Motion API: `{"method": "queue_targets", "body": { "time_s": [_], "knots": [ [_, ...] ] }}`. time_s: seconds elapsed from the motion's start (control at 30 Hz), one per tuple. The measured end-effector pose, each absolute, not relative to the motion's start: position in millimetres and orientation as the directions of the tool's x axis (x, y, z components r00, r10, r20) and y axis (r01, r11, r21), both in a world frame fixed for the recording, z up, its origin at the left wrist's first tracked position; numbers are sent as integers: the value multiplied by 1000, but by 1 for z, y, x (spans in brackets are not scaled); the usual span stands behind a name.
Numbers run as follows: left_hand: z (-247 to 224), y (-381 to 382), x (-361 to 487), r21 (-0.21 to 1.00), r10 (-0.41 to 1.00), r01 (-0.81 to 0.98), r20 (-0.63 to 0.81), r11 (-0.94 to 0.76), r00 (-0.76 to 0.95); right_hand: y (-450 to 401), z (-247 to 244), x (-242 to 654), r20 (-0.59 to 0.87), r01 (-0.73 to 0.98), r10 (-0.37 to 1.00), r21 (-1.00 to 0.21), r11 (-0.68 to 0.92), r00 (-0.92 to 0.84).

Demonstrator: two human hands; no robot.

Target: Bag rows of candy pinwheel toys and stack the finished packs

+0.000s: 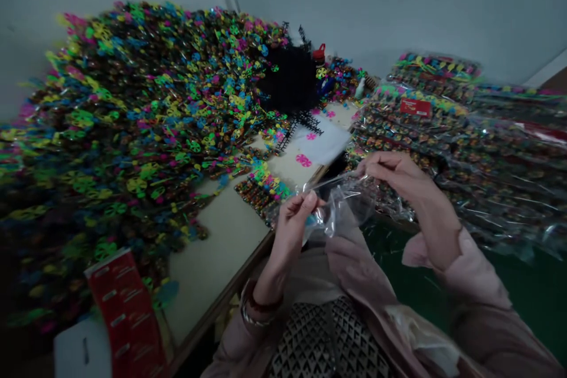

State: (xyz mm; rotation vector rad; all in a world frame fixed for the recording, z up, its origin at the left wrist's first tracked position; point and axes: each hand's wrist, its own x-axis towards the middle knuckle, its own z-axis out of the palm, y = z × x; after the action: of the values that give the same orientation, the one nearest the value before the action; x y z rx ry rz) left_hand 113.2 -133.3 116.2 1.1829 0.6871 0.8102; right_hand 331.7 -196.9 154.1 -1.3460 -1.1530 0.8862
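A clear plastic bag [340, 208] is stretched between my two hands, just off the table's front edge. My left hand [297, 212] pinches one side of it between thumb and fingers. At the other end of its drawn-out edge, my right hand [392, 172] is closed on the plastic. Close behind my left hand lies a row of small brown containers with bright green, yellow and blue tops [261, 186]. Whether anything sits inside the bag cannot be made out.
A big heap of colourful flower-topped pieces [177, 82] covers the left of the table [217, 248]. Red printed cards [128, 313] lie at front left. Behind stands a black bundle [290, 80] near pink flower pieces [303, 160]. Filled clear packs [443, 142] are stacked at right.
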Motion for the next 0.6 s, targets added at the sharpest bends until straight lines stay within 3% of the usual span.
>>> {"method": "queue_targets", "body": {
  "time_s": [0.13,0.23,0.33,0.4,0.53,0.6],
  "knots": [
    [109,-136,103,955,827,-217,-47,201,560,-181,138,310,55,-227,946,-965,133,320],
    [113,-136,100,922,874,-325,-29,210,485,-177,122,287,-78,-335,960,-942,17,269],
    [121,-143,93,885,876,-385,-51,262,479,-196,113,274,-204,-246,977,-952,-182,69],
    [127,-155,86,861,836,-373,-103,346,539,-223,115,273,-228,-134,974,-964,-228,-13],
    [130,-188,79,788,604,-209,-243,580,759,-281,131,281,-167,57,944,-980,-191,285],
    [122,-197,83,790,550,-144,-271,596,790,-292,134,287,-109,53,898,-988,-145,426]
  ]
}}
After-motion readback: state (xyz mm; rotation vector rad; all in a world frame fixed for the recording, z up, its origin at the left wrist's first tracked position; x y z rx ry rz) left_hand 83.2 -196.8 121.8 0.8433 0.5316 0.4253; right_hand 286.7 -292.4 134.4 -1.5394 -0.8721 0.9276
